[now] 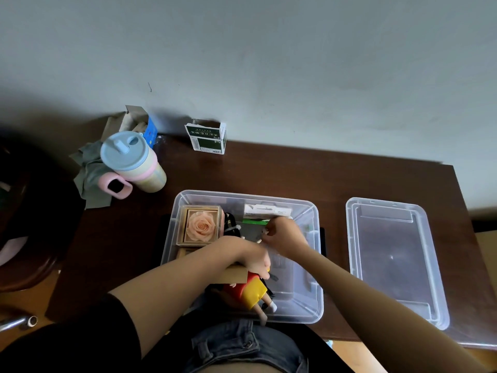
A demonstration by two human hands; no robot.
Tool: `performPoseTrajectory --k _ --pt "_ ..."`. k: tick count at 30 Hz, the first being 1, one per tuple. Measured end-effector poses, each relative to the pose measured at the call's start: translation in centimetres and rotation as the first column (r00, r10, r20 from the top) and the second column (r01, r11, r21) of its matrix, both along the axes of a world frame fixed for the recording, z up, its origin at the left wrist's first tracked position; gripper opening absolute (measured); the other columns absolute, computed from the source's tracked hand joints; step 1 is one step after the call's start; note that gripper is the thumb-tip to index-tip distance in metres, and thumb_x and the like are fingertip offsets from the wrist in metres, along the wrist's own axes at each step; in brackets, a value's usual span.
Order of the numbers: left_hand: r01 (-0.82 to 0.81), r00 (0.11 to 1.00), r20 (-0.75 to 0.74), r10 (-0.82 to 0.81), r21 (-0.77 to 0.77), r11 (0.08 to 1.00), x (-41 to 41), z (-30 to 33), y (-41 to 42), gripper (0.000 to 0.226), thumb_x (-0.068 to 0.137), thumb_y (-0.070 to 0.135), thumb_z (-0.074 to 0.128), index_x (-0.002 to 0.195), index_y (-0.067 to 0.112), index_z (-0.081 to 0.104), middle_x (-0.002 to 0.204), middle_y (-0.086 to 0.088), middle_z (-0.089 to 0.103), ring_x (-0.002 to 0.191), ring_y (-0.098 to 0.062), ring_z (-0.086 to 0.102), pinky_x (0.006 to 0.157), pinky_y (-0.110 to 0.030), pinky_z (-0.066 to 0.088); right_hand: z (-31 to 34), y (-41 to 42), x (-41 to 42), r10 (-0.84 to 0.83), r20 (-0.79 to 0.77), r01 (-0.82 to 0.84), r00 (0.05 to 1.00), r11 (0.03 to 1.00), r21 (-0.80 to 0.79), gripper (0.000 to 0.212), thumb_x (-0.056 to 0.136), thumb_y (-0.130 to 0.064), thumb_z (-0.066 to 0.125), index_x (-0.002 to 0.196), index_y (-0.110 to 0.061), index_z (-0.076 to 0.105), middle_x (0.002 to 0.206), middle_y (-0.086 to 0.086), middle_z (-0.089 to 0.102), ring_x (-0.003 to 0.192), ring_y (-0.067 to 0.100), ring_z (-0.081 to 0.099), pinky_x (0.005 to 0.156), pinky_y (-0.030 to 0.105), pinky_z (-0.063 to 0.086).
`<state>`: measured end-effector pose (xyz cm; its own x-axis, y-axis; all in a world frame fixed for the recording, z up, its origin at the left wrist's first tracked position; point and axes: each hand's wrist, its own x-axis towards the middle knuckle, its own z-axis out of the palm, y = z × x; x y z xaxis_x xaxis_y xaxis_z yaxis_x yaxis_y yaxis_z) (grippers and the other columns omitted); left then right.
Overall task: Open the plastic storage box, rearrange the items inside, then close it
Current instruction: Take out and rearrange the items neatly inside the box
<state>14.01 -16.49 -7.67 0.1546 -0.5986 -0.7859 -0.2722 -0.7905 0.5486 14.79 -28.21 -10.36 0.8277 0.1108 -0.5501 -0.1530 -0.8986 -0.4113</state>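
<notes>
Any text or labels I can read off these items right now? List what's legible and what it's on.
None can be read for certain.
Green-and-white carton by the wall: white characters and a barcode, too blurred to read.
White box inside the storage box: small print, too small to read.
Blue carton behind the cup: markings too small to read.
</notes>
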Motion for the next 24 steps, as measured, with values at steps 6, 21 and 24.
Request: performPoseTrajectory --k 6,21,24 --pt "-0.015 1.000 0.006 0.015 0.015 1.000 0.0 0.3 -0.1 0.027 0.096 0.021 0.048 0.084 -0.002 0.053 0.086 -0.016 0.044 0.079 -0.023 0.039 0.071 -0.028 0.031 1.3 -1.4 -0.3 0.357 -0.131 -0.380 0.925 0.860 -0.341 0.014 0.081 -0.004 0.052 0.067 -0.008 0.051 0.066 0.006 0.047 0.075 0.031 0.055 0.055 0.024 0.038" --pt "0.067 0.993 0.091 -0.073 0.063 0.996 -0.3 1.3 -0.3 0.025 0.098 0.022 0.043 0.084 0.001 0.047 0.087 -0.016 0.043 0.079 -0.024 0.036 0.057 -0.029 0.028 -1.4 -1.0 -1.9 0.420 -0.149 -0.441 0.895 0.788 -0.430 0.025 0.088 0.000 0.050 0.108 -0.005 0.064 0.110 0.012 0.065 0.104 0.031 0.062 0.081 0.033 0.050" --pt "0.074 0.994 0.081 -0.078 0.059 0.996 -0.3 1.2 -0.2 0.026 0.098 0.022 0.042 0.085 0.001 0.047 0.087 -0.016 0.042 0.078 -0.025 0.037 0.057 -0.027 0.028 -1.5 -1.0 -1.7 0.426 -0.141 -0.441 0.894 0.779 -0.445 0.024 0.089 -0.002 0.051 0.109 -0.004 0.063 0.111 0.012 0.065 0.104 0.029 0.062 0.082 0.032 0.050"
